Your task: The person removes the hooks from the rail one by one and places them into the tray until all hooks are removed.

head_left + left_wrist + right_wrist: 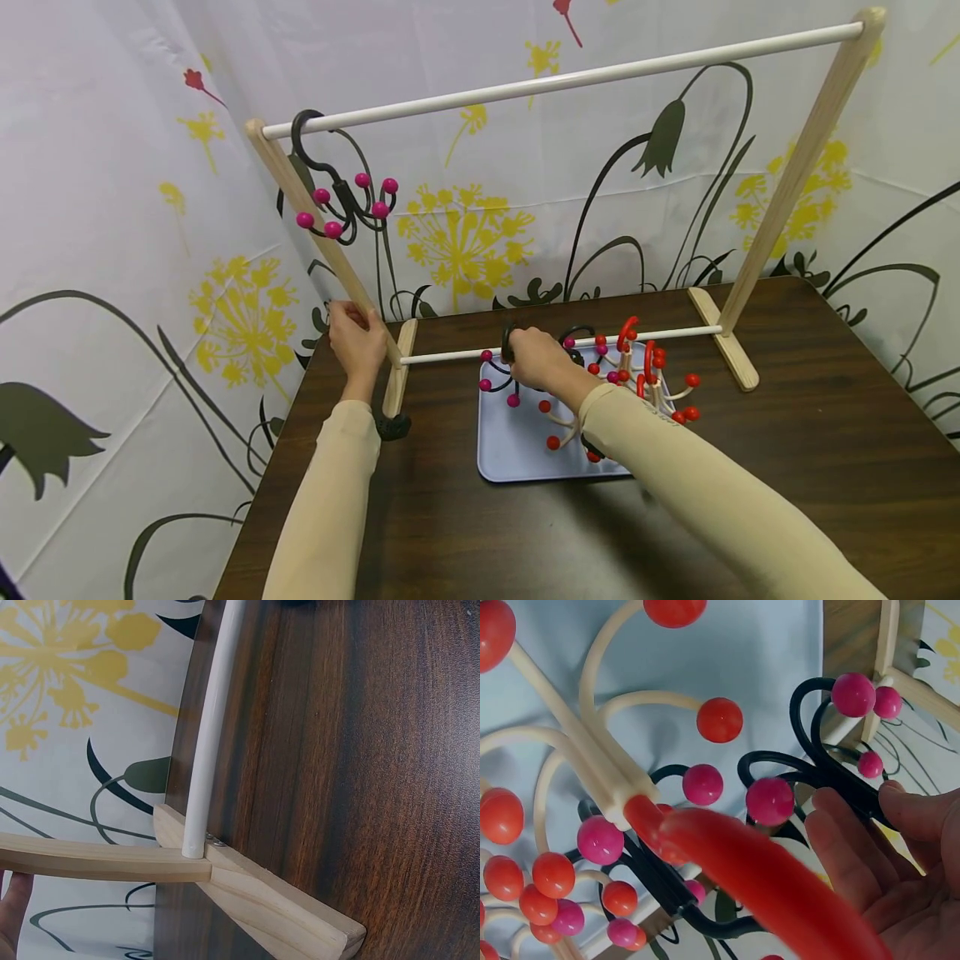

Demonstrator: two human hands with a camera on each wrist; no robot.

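Observation:
My left hand (358, 343) holds the left wooden post (333, 250) of the rack low down; a fingertip (13, 904) shows against that post in the left wrist view. Over the tray's far left part, my right hand (542, 360) pinches a black hanger with pink balls by its stem (851, 791), between thumb and fingers. That hanger's hook (507, 342) sticks up beside the hand. On the pale blue tray (517, 458) lie several cream hangers with red hooks (735, 862) and red balls, and another black hanger (656, 877) with pink balls.
The rack's white top bar (562, 82) carries one black hanger (345, 196) with pink balls at its left end. A white lower bar (450, 357) runs behind the tray between wooden feet (723, 337). A patterned curtain (465, 275) hangs behind the dark wooden table (450, 533).

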